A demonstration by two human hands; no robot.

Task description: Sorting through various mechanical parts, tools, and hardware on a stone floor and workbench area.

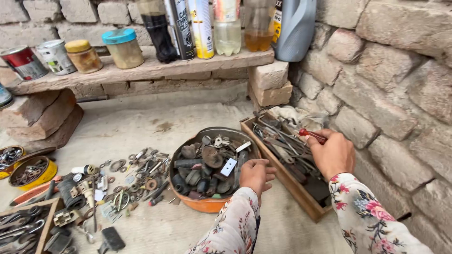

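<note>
Red-handled tool [312, 136]: pinched in my right hand [333, 154], fingers closed on it, above the wooden tray [295, 192] of long tools. Left hand [255, 174] loosely curled, holding nothing, over the orange bowl's [203, 204] rim. I judge this mid-pick; next calls for lifting clear without snagging neighbours.

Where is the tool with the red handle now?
The red-handled tool is in the right hand, over the wooden tray of tools, right of the orange bowl.
</note>
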